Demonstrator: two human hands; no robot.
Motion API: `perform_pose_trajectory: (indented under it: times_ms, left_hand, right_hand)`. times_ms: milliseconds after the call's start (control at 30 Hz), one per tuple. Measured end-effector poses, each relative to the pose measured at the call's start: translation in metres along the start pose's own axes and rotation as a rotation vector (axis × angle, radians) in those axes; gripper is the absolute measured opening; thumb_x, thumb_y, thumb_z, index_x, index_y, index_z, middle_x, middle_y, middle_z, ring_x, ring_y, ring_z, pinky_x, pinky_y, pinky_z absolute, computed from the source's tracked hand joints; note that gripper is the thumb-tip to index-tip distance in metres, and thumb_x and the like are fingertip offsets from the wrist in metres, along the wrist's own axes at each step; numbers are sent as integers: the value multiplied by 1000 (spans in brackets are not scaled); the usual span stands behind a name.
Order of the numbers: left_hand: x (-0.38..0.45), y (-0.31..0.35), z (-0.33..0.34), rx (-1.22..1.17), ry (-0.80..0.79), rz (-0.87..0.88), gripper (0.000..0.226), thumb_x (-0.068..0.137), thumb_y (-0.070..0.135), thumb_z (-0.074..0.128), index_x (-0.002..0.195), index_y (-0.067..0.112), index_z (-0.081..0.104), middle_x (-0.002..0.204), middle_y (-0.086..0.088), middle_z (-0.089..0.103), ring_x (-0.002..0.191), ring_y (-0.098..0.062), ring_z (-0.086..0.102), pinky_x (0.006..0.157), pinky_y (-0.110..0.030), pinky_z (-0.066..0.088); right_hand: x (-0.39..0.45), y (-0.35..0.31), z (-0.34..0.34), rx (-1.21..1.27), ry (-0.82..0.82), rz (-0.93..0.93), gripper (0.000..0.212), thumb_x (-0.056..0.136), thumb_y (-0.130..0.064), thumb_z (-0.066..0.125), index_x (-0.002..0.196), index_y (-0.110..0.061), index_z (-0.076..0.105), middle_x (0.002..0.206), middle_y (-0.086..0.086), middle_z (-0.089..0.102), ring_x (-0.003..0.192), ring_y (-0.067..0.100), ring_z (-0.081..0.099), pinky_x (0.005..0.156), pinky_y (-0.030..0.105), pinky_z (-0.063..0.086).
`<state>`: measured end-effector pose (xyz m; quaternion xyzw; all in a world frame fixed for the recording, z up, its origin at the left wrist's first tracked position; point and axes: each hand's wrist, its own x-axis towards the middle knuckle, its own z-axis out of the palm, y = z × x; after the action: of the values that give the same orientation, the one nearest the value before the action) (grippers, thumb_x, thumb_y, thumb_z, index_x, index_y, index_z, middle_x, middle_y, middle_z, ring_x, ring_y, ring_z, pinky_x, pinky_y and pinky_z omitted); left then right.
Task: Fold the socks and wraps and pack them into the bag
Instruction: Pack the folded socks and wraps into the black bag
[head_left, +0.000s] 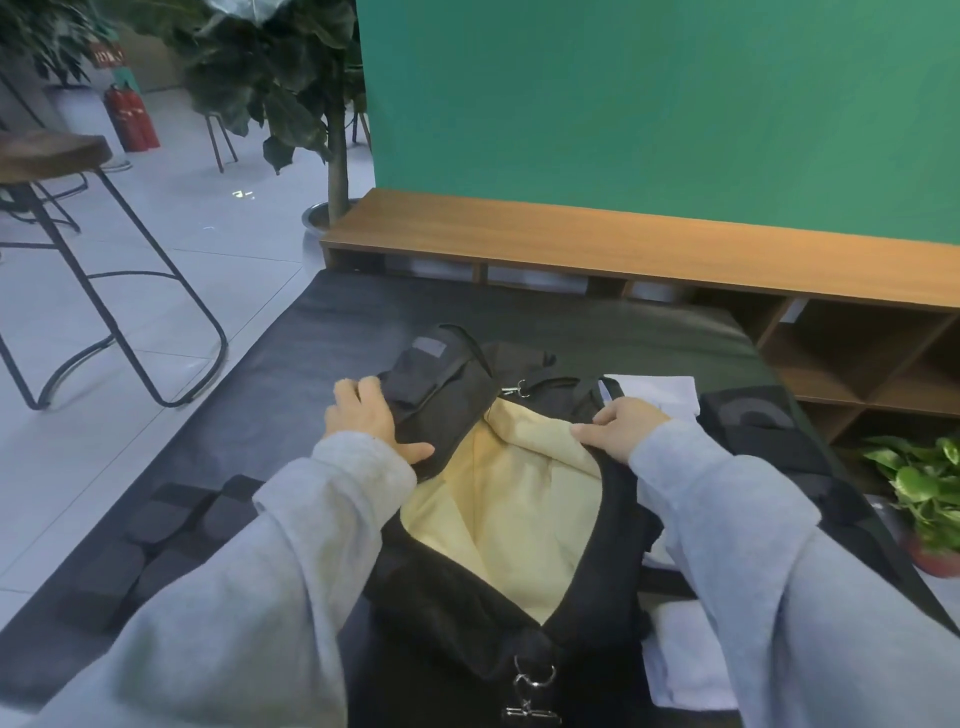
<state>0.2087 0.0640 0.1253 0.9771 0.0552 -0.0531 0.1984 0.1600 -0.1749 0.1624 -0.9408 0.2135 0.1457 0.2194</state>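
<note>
Black fabric and a pale yellow lining fill the middle of my view: the bag (457, 597) lies open on the dark mat (291, 364), its mouth spread wide between my two hands. My left hand (366, 418) grips the bag's left rim, fingers curled over a flapped outer pocket (441, 384) and thumb pressed against the edge. My right hand (623, 423) pinches the right rim, thumb on the yellow lining (509, 514) and fingers folded behind the black cloth. Both grey sleeves (737, 519) reach in from the near edge. Metal clips (532, 686) hang at the bag's near end. White folded cloth (660, 395) lies just beyond the bag's right rim, with more white cloth (685, 660) at its near right side. Right of the bag rests a dark folded piece (753, 421); I cannot tell what it is. Left of the bag, dark grey rolled items (156, 519) sit in a cluster on the mat. Beyond the bag runs a low wooden shelf (623, 244) under a green wall (649, 104); a potted plant (930, 483) stands far right, a stool (52, 156) far left.
</note>
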Motion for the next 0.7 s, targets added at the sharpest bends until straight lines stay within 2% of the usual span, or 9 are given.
perform_pose_trajectory:
  times_ms: [67, 133, 167, 233, 333, 400, 467, 567, 700]
  left_hand:
    - [7, 0, 6, -2, -81, -106, 98, 66, 46, 79, 136, 8, 23, 136, -12, 32, 121, -30, 43, 99, -39, 41]
    - [12, -2, 12, -29, -204, -179, 97, 71, 48, 74, 140, 7, 20, 134, -13, 42, 123, -32, 46, 100, -39, 41]
    - [13, -3, 15, -52, -234, -171, 88, 75, 46, 72, 138, 7, 25, 126, -12, 48, 119, -32, 49, 98, -38, 43]
    - [13, -8, 20, -88, -222, -97, 58, 83, 41, 65, 124, 8, 42, 105, -7, 54, 107, -29, 55, 89, -35, 45]
    - [11, -14, 20, -185, -134, -23, 32, 88, 36, 59, 105, 9, 55, 102, -10, 61, 96, -28, 58, 85, -35, 46]
    - [6, -11, 11, -268, -67, 16, 25, 90, 35, 57, 97, 11, 56, 94, -7, 60, 89, -25, 57, 80, -34, 46]
    - [-2, -6, -2, -294, 26, 72, 24, 91, 33, 55, 82, 11, 52, 78, -4, 55, 76, -23, 53, 70, -32, 42]
    - [-13, -8, -22, -350, 138, 115, 30, 92, 30, 53, 76, 5, 54, 71, -10, 56, 67, -26, 51, 61, -31, 36]
    - [-23, -29, -38, -415, 189, 35, 26, 93, 29, 51, 85, 8, 64, 74, -12, 60, 76, -32, 55, 68, -31, 38]
  right_hand:
    - [5, 3, 5, -76, -55, 39, 42, 86, -47, 57, 109, -12, 62, 106, 1, 62, 104, 20, 58, 88, 27, 42]
    - [8, 7, 12, -128, -91, 26, 31, 82, -44, 60, 82, -13, 63, 84, 0, 61, 84, 18, 58, 75, 25, 45]
    - [8, 8, 15, -116, -84, 15, 31, 82, -38, 61, 64, -14, 53, 69, -1, 52, 70, 16, 52, 63, 23, 40]
    - [7, 10, 22, -16, -21, -21, 43, 83, -24, 61, 53, -17, 31, 56, -1, 34, 55, 16, 36, 50, 24, 27]
    - [0, 9, 21, 173, 203, -136, 36, 86, -19, 57, 56, -17, 37, 55, -3, 36, 54, 15, 36, 48, 24, 26]
    - [-11, 3, 14, 313, 322, -209, 17, 91, -25, 54, 75, -18, 52, 67, -6, 49, 66, 13, 46, 53, 25, 29]
    - [-25, 0, 5, 478, 499, -244, 7, 94, -30, 53, 92, -24, 53, 75, -12, 53, 79, 11, 47, 61, 19, 29]
    - [-38, 8, -6, 669, 792, -242, 7, 95, -30, 51, 91, -24, 53, 74, -19, 50, 80, 10, 47, 64, 13, 30]
    - [-35, 39, -8, 796, 807, -10, 15, 96, -27, 49, 98, -15, 55, 86, -6, 53, 86, 13, 46, 75, 19, 29]
